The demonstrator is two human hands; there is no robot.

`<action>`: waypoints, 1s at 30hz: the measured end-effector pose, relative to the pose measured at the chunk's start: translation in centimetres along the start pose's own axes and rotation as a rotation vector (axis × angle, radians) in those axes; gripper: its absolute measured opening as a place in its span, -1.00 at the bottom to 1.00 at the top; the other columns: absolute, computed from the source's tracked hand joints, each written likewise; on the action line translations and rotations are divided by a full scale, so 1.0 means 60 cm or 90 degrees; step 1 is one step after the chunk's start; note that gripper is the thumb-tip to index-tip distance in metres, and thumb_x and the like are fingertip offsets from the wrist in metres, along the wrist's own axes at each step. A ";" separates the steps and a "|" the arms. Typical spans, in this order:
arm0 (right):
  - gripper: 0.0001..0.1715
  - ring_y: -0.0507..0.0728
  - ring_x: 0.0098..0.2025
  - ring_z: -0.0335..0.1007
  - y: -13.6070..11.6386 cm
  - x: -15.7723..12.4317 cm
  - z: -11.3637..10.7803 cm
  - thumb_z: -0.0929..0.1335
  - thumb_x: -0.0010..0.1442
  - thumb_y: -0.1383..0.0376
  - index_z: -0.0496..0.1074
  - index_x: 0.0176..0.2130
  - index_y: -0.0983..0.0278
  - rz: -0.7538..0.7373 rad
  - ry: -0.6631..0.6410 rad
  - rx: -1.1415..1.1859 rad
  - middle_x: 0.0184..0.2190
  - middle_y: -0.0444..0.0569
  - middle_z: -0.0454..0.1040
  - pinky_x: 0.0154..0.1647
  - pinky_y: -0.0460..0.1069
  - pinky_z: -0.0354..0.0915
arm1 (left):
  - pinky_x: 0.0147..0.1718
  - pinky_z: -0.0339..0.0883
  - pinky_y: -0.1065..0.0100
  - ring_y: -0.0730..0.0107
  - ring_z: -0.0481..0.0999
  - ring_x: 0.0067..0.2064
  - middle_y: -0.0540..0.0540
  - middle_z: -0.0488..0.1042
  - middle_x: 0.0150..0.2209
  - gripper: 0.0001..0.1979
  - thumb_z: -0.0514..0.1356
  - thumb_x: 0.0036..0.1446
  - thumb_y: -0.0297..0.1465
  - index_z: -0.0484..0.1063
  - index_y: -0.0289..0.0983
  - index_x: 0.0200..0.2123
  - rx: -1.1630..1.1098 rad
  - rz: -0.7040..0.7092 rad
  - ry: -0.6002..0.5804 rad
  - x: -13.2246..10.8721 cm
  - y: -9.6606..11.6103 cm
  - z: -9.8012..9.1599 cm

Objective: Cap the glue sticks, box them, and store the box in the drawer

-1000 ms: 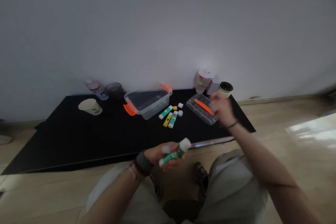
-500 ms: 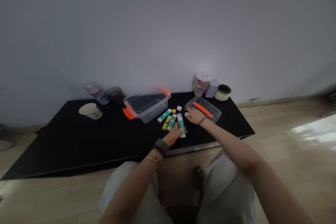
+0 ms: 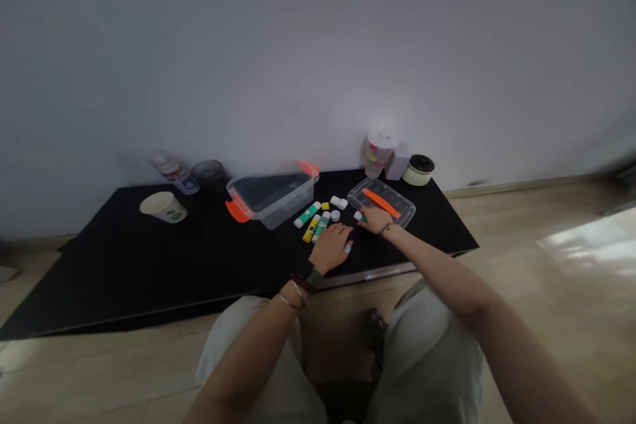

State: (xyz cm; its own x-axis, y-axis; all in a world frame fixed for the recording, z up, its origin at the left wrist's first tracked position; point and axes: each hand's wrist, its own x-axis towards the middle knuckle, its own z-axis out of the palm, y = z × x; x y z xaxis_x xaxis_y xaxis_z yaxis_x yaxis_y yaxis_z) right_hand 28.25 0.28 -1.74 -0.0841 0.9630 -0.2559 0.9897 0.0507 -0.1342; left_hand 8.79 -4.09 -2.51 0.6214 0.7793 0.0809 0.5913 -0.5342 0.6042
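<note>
My left hand (image 3: 332,248) is low over the table beside several glue sticks, fingers curved forward; a small whitish patch shows by its thumb, too blurred to name. My right hand (image 3: 376,219) is closed on a green-and-white glue stick (image 3: 359,216), only its end showing, at the near-left edge of a clear lid (image 3: 405,207) with an orange handle. Left of my left hand lie a green glue stick (image 3: 307,214), a yellow glue stick (image 3: 311,228) and another green one (image 3: 321,226). White caps (image 3: 338,202), a round white cap (image 3: 335,216) and a yellow cap (image 3: 325,206) lie behind them.
A clear box (image 3: 285,212) with orange latches stands left of the glue sticks. Farther left are a paper cup (image 3: 163,207), a tilted spray can (image 3: 176,175) and a dark bowl (image 3: 209,175). A lidded tumbler (image 3: 380,156), a pale carton (image 3: 398,163) and a lidded pot (image 3: 419,171) line the wall.
The glue stick that showed in my left hand is no longer visible there. My right hand has let go of a white cap and now holds a glue stick. Two white caps lie together.
</note>
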 end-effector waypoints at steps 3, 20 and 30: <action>-0.54 0.32 0.09 0.41 -0.009 0.002 0.008 0.39 0.26 0.15 0.38 0.10 0.27 -0.018 0.024 -0.031 0.08 0.17 0.48 -0.04 0.10 0.34 | 0.18 0.17 -0.01 0.02 0.35 0.22 -0.27 0.51 0.03 -0.71 0.08 0.24 -0.53 0.46 -0.32 0.00 0.231 0.095 -0.007 -0.006 -0.009 -0.002; -0.65 0.22 -0.04 0.47 -0.019 -0.087 -0.035 0.19 0.40 0.16 0.46 -0.07 0.26 -0.112 0.046 -0.109 -0.07 0.12 0.55 -0.17 0.01 0.28 | -0.10 0.26 0.16 0.12 0.45 -0.04 -0.24 0.50 -0.10 -0.75 0.10 0.23 -0.52 0.49 -0.34 -0.06 0.389 0.163 -0.016 -0.057 0.003 -0.035; -0.64 0.22 -0.11 0.52 -0.089 -0.246 -0.011 0.30 0.32 0.10 0.54 -0.14 0.30 -0.265 -0.322 -0.167 -0.16 0.13 0.59 -0.25 -0.03 0.23 | -0.42 0.19 0.37 0.40 0.35 -0.43 -0.01 0.43 -0.48 -0.62 0.13 0.24 -0.08 0.44 -0.26 -0.44 -0.108 -0.095 -0.256 -0.128 0.005 -0.088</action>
State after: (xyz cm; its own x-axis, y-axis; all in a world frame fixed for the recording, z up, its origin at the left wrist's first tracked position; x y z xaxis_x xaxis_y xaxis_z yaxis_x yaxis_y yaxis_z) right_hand 24.27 -14.03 3.38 -0.4421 0.6121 -0.6557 0.8539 0.5109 -0.0989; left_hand 1.48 -8.51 1.24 0.7054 0.6369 -0.3112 0.6183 -0.3381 0.7095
